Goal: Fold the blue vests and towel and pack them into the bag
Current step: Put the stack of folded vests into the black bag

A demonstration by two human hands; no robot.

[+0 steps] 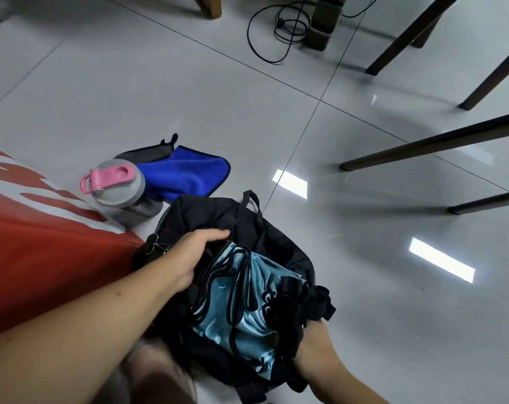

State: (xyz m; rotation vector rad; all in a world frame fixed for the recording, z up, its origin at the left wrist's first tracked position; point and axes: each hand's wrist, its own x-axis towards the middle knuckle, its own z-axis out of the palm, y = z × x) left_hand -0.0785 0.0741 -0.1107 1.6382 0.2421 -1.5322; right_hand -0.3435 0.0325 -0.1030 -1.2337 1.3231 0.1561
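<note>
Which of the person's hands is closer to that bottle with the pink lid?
Left. The left hand grips the bag's rim just below the bottle; the right hand is at the bag's far, lower-right side, mostly hidden.

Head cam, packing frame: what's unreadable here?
- Right hand: fingers hidden under the black bag strap; grip unclear.
- Left hand: fingertips hidden inside the bag opening.
- Light blue vests: count unclear, bunched.
- Blue towel: partly behind the bottle.

Black bag [218, 217], light-blue black-trimmed vests [247, 310], royal-blue towel [186, 176], pink-capped grey bottle [122, 185].
</note>
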